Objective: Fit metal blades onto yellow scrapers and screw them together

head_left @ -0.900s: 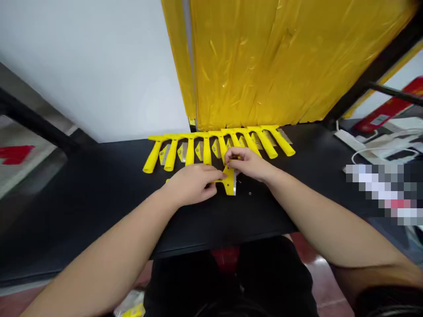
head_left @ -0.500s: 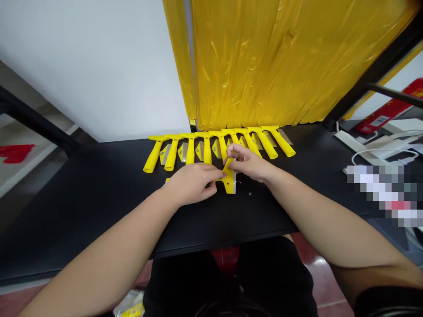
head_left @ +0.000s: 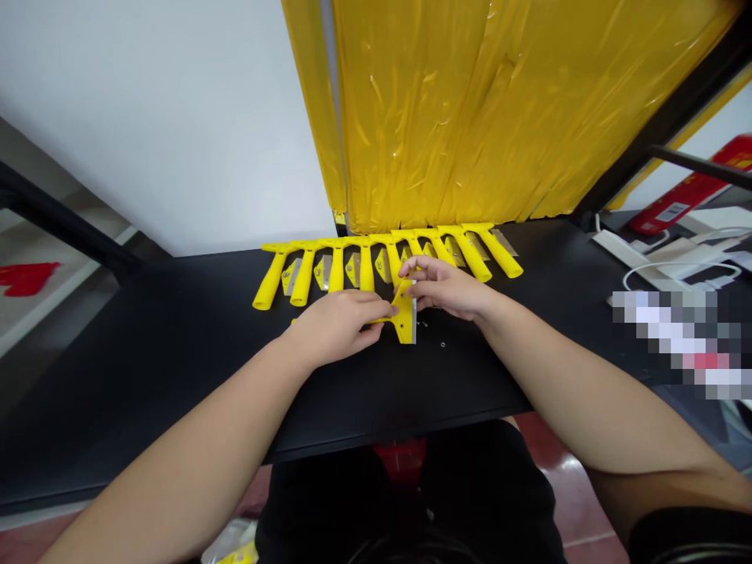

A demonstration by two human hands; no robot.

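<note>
Head view of a yellow scraper (head_left: 404, 323) held just above or on a black tabletop (head_left: 176, 368), in front of a row of similar scrapers (head_left: 364, 268); whether it touches the surface cannot be told. Its handle lies roughly level and points to the person's left, while its flat head stands crosswise at the right end, with a steel blade (head_left: 414, 319) along the edge facing right. The left hand (head_left: 336, 325) covers most of the handle, its grip closed over it, and a yellow tip (head_left: 293, 321), seemingly the handle's end, shows beyond the hand. The right hand (head_left: 443, 288) clamps the upper end of the head, and its fingers (head_left: 414, 266) hide the top corner. In the row, the heads lie at the back and the handles fan toward the person, with steel blade pieces (head_left: 352, 270) between them; the right hand hides part of the row. Small metal bits (head_left: 442, 344) lie right of the scraper, too small to identify. A yellow-wrapped panel (head_left: 470, 110) rises behind the row. A pixelated patch (head_left: 675, 345) obscures the far right.
</note>
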